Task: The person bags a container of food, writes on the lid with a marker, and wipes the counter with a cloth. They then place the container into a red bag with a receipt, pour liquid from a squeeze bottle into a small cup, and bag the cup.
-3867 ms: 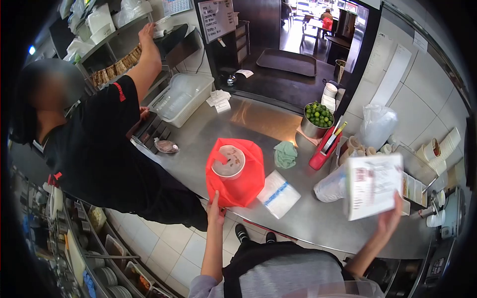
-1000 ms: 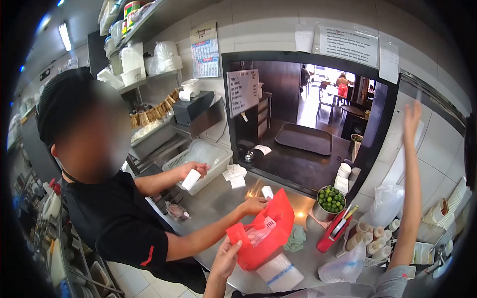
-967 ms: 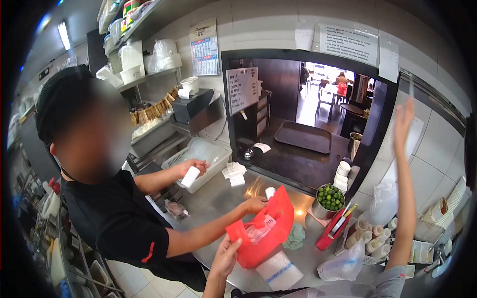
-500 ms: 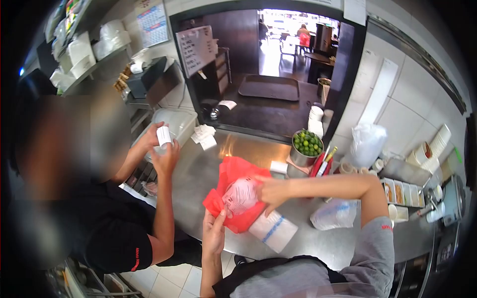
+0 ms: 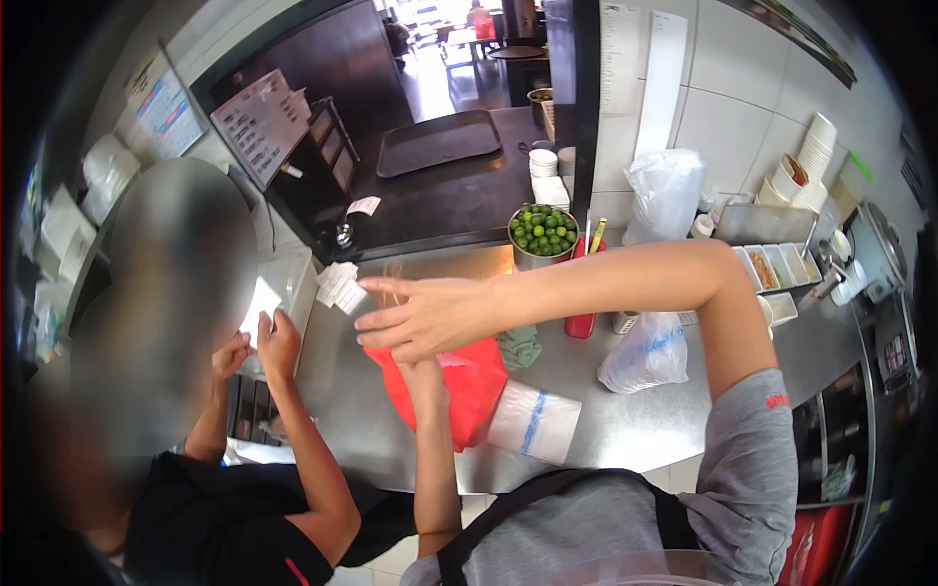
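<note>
Right hand (image 5: 427, 317): we are finding it spread, its fingers extending leftward and standing apart, above the upper part of the red bag. It is covering much of the left hand; the palm is facing out of sight, so we are unable to tell whether it is touching or holding anything.

Left hand (image 5: 423, 375): we are seeing only its lower part, rising from the forearm at the bag's left portion. Its fingers are lying mostly behind the right hand; we are unable to tell whether they are pinching the bag.

Red bag (image 5: 469, 396): we are locating it on the steel counter (image 5: 625, 444), beneath the hands and near the front edge.

Surroundings: to the bag's right we are noting a flat white packet (image 5: 535, 422) with a blue stripe, lying just beside it. Beyond that packet a crumpled green cloth (image 5: 520, 348) is resting. Farther right, a translucent plastic bag (image 5: 645, 357) is standing. At the left, a co-worker's hands (image 5: 279, 344) are holding white paper (image 5: 259, 305).
</note>
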Motion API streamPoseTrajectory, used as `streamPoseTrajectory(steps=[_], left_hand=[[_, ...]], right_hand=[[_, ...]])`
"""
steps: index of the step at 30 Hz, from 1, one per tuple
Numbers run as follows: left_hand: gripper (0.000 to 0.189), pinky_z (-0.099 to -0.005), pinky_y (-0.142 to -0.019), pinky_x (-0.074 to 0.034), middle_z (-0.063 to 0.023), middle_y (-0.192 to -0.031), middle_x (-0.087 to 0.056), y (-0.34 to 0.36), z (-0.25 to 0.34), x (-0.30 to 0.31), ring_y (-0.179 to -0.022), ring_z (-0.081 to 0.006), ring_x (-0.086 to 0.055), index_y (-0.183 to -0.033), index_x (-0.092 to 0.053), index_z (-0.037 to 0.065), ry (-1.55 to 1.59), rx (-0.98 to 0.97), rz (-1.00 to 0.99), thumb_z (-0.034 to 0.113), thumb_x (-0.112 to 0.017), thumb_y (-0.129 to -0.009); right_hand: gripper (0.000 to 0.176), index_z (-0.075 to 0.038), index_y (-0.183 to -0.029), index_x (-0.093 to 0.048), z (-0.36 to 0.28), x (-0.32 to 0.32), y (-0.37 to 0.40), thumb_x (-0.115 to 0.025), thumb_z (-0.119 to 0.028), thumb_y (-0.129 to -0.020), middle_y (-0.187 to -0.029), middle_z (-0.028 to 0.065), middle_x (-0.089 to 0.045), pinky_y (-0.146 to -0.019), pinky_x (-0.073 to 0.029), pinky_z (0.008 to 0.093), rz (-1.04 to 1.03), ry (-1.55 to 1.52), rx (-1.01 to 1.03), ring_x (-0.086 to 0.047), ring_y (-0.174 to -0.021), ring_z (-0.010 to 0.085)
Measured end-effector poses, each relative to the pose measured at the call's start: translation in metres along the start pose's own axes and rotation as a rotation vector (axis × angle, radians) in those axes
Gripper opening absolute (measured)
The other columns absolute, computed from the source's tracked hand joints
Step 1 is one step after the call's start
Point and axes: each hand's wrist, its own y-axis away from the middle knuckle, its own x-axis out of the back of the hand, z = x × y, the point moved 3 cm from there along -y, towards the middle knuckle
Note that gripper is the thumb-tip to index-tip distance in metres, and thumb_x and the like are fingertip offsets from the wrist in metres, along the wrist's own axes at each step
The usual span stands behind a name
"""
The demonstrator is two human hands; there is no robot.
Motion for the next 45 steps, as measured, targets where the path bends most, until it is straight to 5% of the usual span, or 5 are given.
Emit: streamPoseTrajectory(steps=[14,23,32,36,45], left_hand=[[0.029,-0.0313,-0.074,-0.044,-0.0015,-0.075,-0.052,-0.221,0.066,-0.105,-0.065,-0.0117,-0.05,-0.103,-0.052,0.004,0.441,0.491,-0.801,0.03,-0.05,-0.09],[0.045,-0.0338,-0.066,-0.047,-0.0041,-0.076,-0.048,-0.374,0.006,-0.174,-0.059,-0.0164,-0.046,-0.109,-0.044,0.001,0.14,0.596,-0.31,0.033,-0.062,-0.082],[0.085,-0.0501,-0.101,-0.023,-0.0329,-0.127,-0.028,-0.275,-0.109,-0.167,-0.121,-0.046,-0.026,-0.133,-0.022,0.005,-1.065,-0.814,-0.383,0.013,-0.065,-0.061],[0.029,-0.0392,-0.076,-0.047,-0.011,-0.096,-0.062,-0.174,-0.204,-0.118,-0.087,-0.0304,-0.057,-0.088,-0.064,0.01,-1.283,-0.086,-1.374,0.006,-0.064,-0.059],[0.027,-0.0333,-0.075,-0.051,-0.0131,-0.103,-0.061,-0.131,-0.188,-0.06,-0.087,-0.0212,-0.062,-0.105,-0.056,0.0,-0.428,0.239,-0.774,0.007,-0.057,-0.08]], right_hand=[[0.031,-0.011,-0.102,-0.061,0.057,0.201,0.133,-0.065,-0.015,-0.072,-0.131,0.0166,-0.038,-0.097,-0.03,0.0452,-0.01,-0.045,-0.863,-0.037,-0.119,0.035],[0.026,-0.014,-0.099,-0.06,0.001,0.276,0.165,-0.064,-0.023,-0.075,-0.137,0.0193,-0.026,-0.102,-0.025,0.053,-0.116,0.327,-1.102,-0.027,-0.128,0.0383],[0.031,-0.008,-0.104,-0.057,-0.033,0.303,0.176,-0.06,-0.028,-0.081,-0.136,0.0234,-0.025,-0.099,-0.028,0.0573,-0.016,0.54,-0.978,-0.027,-0.125,0.0432],[0.031,-0.002,-0.112,-0.052,-0.052,0.323,0.179,-0.052,-0.02,-0.087,-0.137,0.0203,-0.026,-0.097,-0.024,0.0655,0.101,0.473,-0.925,-0.026,-0.126,0.0442],[0.03,-0.007,-0.099,-0.057,-0.056,0.308,0.144,-0.06,-0.029,-0.079,-0.131,0.0261,-0.031,-0.099,-0.029,0.0535,0.304,0.384,-0.929,-0.031,-0.123,0.0425]])
